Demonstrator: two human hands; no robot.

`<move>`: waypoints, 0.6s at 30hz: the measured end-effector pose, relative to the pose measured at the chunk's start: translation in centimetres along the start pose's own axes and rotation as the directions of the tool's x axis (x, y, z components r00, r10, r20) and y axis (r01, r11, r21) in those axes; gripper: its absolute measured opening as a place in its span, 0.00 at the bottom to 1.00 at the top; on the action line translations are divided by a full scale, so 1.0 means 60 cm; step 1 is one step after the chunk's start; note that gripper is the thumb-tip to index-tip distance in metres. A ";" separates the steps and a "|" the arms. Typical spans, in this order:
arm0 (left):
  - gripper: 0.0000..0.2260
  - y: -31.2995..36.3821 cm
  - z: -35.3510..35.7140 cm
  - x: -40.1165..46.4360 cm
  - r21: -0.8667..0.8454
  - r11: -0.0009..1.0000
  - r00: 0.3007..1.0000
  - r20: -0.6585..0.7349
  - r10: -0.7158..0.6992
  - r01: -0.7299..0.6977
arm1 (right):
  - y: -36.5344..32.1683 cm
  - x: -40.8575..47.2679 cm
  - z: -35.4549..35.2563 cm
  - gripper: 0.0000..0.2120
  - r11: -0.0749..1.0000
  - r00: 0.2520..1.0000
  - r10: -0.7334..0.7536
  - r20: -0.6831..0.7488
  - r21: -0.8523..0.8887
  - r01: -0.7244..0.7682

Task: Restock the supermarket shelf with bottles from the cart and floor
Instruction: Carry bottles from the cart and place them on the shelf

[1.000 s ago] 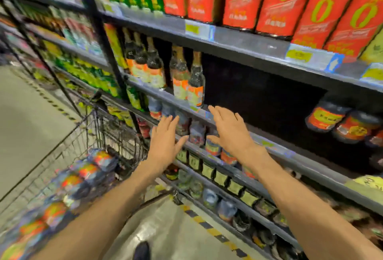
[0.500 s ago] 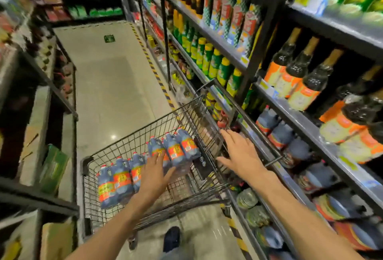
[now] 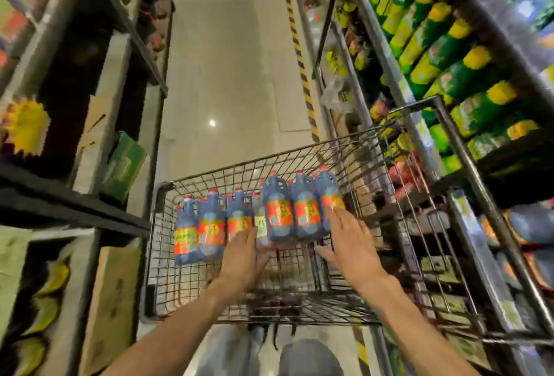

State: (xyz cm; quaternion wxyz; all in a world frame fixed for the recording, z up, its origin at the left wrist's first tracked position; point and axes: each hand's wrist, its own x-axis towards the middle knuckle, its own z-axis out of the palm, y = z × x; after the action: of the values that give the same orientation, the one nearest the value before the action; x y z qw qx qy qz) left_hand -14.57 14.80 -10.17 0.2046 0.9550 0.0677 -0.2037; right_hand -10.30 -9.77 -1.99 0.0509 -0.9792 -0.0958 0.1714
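Down in the wire cart [image 3: 168,255], both hands reach a raised pack of bottles [image 3: 295,211]: left hand [image 3: 239,258] and right hand [image 3: 349,243], fingers straight, touching its near side.

Blue bottles [image 3: 278,214] with red caps and orange-red labels lie packed side by side in the wire cart [image 3: 353,163], which stands just beside the stocked shelf [image 3: 425,124].
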 end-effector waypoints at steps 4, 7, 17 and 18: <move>0.34 0.027 0.039 0.067 -0.221 0.968 0.992 0.057 -0.111 0.121 | 0.006 0.047 0.062 0.46 0.999 0.995 -0.044 0.086 0.009 0.043; 0.44 0.052 0.066 0.119 -0.304 0.929 0.978 0.061 -0.202 0.211 | 0.011 0.067 0.094 0.45 0.999 0.989 -0.045 0.139 0.020 0.042; 0.50 0.072 0.122 0.230 -0.455 0.726 0.851 0.167 -0.498 0.515 | 0.040 0.066 0.151 0.45 0.983 0.998 -0.034 0.051 0.180 0.024; 0.51 0.048 0.142 0.243 -0.482 0.708 0.851 0.199 -0.486 0.517 | 0.041 0.072 0.149 0.43 0.980 0.998 -0.009 0.068 0.197 -0.004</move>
State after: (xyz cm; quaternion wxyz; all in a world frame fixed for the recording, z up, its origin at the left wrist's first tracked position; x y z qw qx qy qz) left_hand -3.80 9.28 -22.29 0.3927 0.8028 0.3708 -0.2526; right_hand -8.98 -10.71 -12.12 0.1445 -0.9628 -0.0813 0.2136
